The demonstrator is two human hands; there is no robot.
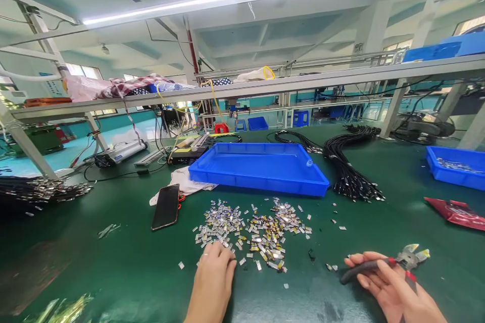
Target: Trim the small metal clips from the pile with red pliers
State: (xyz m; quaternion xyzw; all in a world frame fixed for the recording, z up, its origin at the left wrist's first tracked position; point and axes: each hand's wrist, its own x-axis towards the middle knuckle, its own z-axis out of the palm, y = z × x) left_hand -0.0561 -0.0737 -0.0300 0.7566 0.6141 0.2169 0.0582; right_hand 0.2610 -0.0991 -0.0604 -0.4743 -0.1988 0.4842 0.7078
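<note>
My left hand (214, 275) is at the near edge of a pile of small silver metal pieces (222, 222), palm down. Its fingers are bent down and close together, with the tips hidden, so I cannot make out what is in them. My right hand (390, 282), palm partly up, holds diagonal cutters (409, 258) with dark handles and red bands. Their jaws stand apart and point away to the right. Beside the silver heap lies a second cluster of small pieces with yellow and brown bits (269, 234). A few loose pieces lie between my hands.
A blue tray (261, 186) stands behind the piles, with a phone (165, 207) and white cloth (189, 181) to its left. Bundled black cables (348, 171) lie right of it. Farther right are another blue tray (454, 179) and a red packet (458, 212). A shelf (242, 90) crosses above.
</note>
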